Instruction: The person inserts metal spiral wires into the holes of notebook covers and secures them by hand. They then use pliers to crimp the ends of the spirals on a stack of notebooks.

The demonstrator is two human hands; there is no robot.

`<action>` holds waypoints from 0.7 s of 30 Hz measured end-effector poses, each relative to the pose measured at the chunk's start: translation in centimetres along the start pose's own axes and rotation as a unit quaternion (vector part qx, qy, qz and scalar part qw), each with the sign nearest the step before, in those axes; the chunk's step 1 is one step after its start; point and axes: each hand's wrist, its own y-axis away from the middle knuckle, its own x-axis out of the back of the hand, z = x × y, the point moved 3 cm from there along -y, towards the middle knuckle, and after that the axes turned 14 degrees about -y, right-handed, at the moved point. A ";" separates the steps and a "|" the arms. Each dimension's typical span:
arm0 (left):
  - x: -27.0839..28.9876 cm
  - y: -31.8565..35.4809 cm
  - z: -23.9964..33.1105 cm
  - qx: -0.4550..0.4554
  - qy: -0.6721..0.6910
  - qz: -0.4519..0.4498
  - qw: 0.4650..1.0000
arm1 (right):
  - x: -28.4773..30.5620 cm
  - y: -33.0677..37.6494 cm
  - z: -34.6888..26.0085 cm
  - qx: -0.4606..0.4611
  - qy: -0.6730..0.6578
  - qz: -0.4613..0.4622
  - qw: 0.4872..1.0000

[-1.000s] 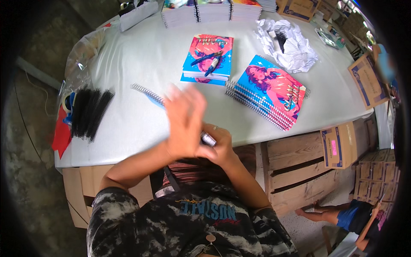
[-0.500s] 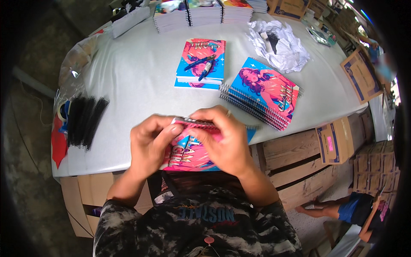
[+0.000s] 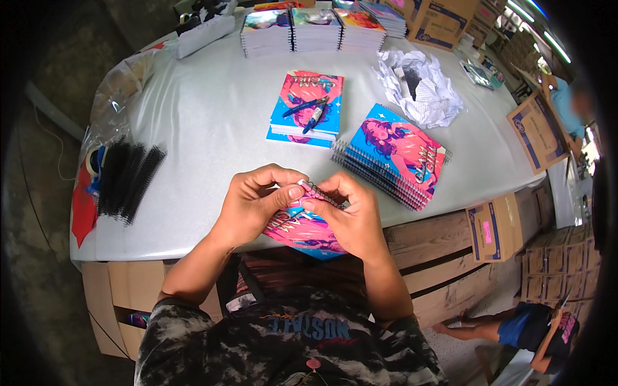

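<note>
Both hands grip a pink and blue illustrated notebook at the table's near edge, its coil-bound edge turned up and away from me. My left hand pinches the left end of that edge between thumb and fingers. To its right, my right hand closes over the black coil, thumb on the cover. Palms and fingers hide much of the book. Beyond the right hand rests a fanned stack of matching spiral notebooks. Straight ahead lies a pile of matching books, with pliers and a pen-like tool on top.
Black spiral coils lie at the left beside a tape roll. Notebook stacks line the far side, near crumpled white paper. Cardboard boxes stand at the right, where other people are visible.
The notebook has tilted, its right end now lower and nearer me. Both hands have shifted slightly right, still gripping its coil edge. The view has moved a little.
</note>
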 end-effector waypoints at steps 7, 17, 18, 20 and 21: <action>0.2 -0.3 -0.6 0.049 0.015 -0.053 0.997 | -0.2 0.6 0.1 0.036 0.172 -0.067 0.982; 0.5 -1.6 -0.3 -0.013 -0.091 -0.135 0.986 | -0.9 1.1 -1.3 0.124 0.223 -0.017 0.967; 0.4 -1.8 -0.4 0.000 -0.117 -0.143 0.983 | -0.8 1.2 -1.3 0.131 0.239 -0.015 0.962; 0.0 -2.2 -0.1 0.024 -0.170 -0.159 0.972 | -0.5 1.6 -1.3 0.143 0.271 -0.011 0.952; -0.4 -2.5 0.7 -0.046 -0.190 -0.151 0.969 | 0.0 1.7 -1.9 0.144 0.268 0.012 0.952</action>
